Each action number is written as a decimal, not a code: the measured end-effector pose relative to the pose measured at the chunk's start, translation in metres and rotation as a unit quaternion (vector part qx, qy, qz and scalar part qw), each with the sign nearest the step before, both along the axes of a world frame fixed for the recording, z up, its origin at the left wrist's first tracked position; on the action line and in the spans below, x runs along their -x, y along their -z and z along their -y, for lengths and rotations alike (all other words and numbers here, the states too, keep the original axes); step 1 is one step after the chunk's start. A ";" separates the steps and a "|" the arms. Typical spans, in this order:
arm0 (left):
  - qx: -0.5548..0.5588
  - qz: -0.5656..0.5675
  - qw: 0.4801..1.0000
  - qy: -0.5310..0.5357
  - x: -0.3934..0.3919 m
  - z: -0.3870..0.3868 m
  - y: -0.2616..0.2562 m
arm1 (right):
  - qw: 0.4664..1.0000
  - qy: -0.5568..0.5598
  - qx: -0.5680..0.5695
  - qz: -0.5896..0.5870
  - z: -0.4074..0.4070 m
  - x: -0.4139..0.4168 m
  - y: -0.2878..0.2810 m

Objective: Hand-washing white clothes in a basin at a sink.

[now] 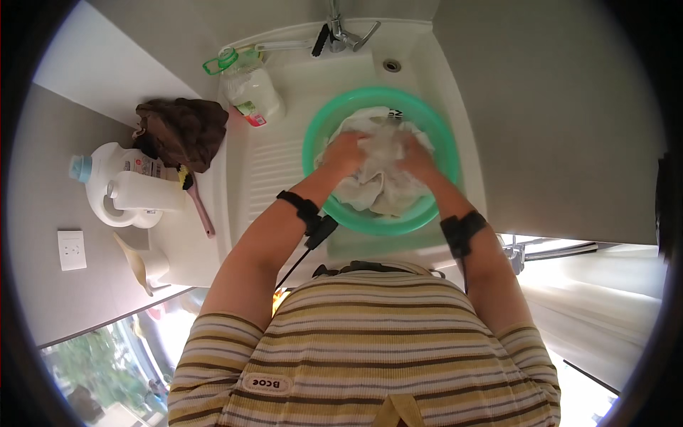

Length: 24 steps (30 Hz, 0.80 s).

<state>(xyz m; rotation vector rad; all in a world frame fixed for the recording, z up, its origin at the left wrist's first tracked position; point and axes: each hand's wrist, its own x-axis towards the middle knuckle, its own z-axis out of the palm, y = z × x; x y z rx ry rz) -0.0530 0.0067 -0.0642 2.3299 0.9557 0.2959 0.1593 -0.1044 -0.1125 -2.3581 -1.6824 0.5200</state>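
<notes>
A green plastic basin stands in a white laundry sink. In it lies bunched white cloth, wet-looking, with dark lettering near its far edge. My left hand is on the cloth at the basin's left side, fingers blurred and partly hidden in the folds. Opposite it, my right hand touches the cloth at the right side, also blurred. Whether the fingers of either hand grip the cloth cannot be made out. Each forearm wears a black strap.
A chrome faucet, a black-bristled brush and a drain are at the sink's far end. A clear bottle leans at the left. White jugs, a brown cloth bundle and a pink-handled brush occupy the left ledge.
</notes>
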 end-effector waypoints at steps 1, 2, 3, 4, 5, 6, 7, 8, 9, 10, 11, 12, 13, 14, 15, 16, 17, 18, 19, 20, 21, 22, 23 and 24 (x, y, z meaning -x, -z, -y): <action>0.022 0.120 0.991 -0.051 0.005 -0.003 -0.004 | 0.985 0.049 -0.127 -0.103 0.002 -0.003 0.000; 0.023 0.120 0.991 -0.051 0.004 -0.008 -0.009 | 0.985 0.049 -0.126 -0.103 0.003 -0.011 -0.002; 0.036 0.167 0.981 -0.090 0.010 -0.014 -0.016 | 0.957 0.105 -0.050 -0.267 -0.002 -0.004 -0.034; 0.049 0.215 0.968 -0.119 0.011 -0.016 -0.023 | 0.893 0.167 0.027 -0.417 -0.003 0.002 -0.055; 0.050 0.216 0.968 -0.114 0.005 -0.012 -0.027 | 0.893 0.171 0.024 -0.416 -0.001 0.006 -0.055; -0.020 0.229 0.964 -0.131 -0.001 -0.006 -0.031 | 0.766 0.217 -0.092 -0.598 -0.001 0.012 -0.053; -0.091 0.241 0.955 -0.149 -0.006 0.000 -0.031 | 0.592 0.245 -0.201 -0.741 -0.004 0.021 -0.056; -0.092 0.242 0.954 -0.151 -0.011 0.009 -0.031 | 0.592 0.243 -0.201 -0.742 -0.007 0.027 -0.061; -0.091 0.225 0.965 -0.095 -0.015 0.022 -0.028 | 0.487 0.210 -0.160 -0.833 -0.010 0.035 -0.073; -0.088 0.207 0.974 -0.037 -0.020 0.037 -0.031 | 0.369 0.173 -0.117 -0.906 -0.013 0.041 -0.080; -0.071 0.232 0.970 -0.018 -0.024 0.055 -0.034 | 0.370 0.172 -0.116 -0.906 -0.017 0.047 -0.079; -0.051 0.259 0.965 0.007 -0.029 0.073 -0.048 | 0.432 0.195 -0.156 -0.866 -0.019 0.048 -0.075; -0.052 0.259 0.964 0.010 -0.031 0.083 -0.060 | 0.492 0.215 -0.193 -0.821 -0.022 0.048 -0.067; -0.064 0.227 0.972 0.016 -0.039 0.095 -0.073 | 0.519 0.231 -0.237 -0.788 -0.027 0.032 -0.031; -0.076 0.197 0.977 0.026 -0.048 0.105 -0.081 | 0.517 0.239 -0.253 -0.782 -0.029 0.012 0.014; -0.131 0.210 0.968 -0.028 -0.045 0.090 -0.069 | 0.521 0.285 -0.214 -0.775 -0.038 0.043 -0.017; -0.134 0.204 0.969 -0.045 -0.039 0.067 -0.056 | 0.523 0.341 -0.171 -0.762 -0.041 0.074 -0.050; -0.109 0.183 0.970 -0.114 -0.037 0.043 -0.051 | 0.526 0.374 -0.151 -0.748 -0.037 0.095 -0.083; -0.084 0.162 0.967 -0.180 -0.035 0.027 -0.048 | 0.526 0.390 -0.142 -0.743 -0.036 0.107 -0.101; -0.105 0.160 0.958 -0.215 -0.033 0.019 -0.046 | 0.520 0.397 -0.135 -0.744 -0.037 0.114 -0.114; -0.105 0.163 0.959 -0.206 -0.041 0.027 -0.050 | 0.500 0.298 -0.161 -0.797 -0.035 0.090 -0.076; -0.138 0.182 0.963 -0.142 -0.048 0.044 -0.054 | 0.471 0.195 -0.181 -0.841 -0.033 0.066 -0.038; -0.169 0.199 0.962 -0.081 -0.052 0.057 -0.057 | 0.401 -0.022 -0.205 -0.892 -0.030 0.049 -0.010; -0.168 0.198 0.962 -0.081 -0.050 0.066 -0.059 | 0.400 -0.020 -0.204 -0.893 -0.031 0.050 -0.013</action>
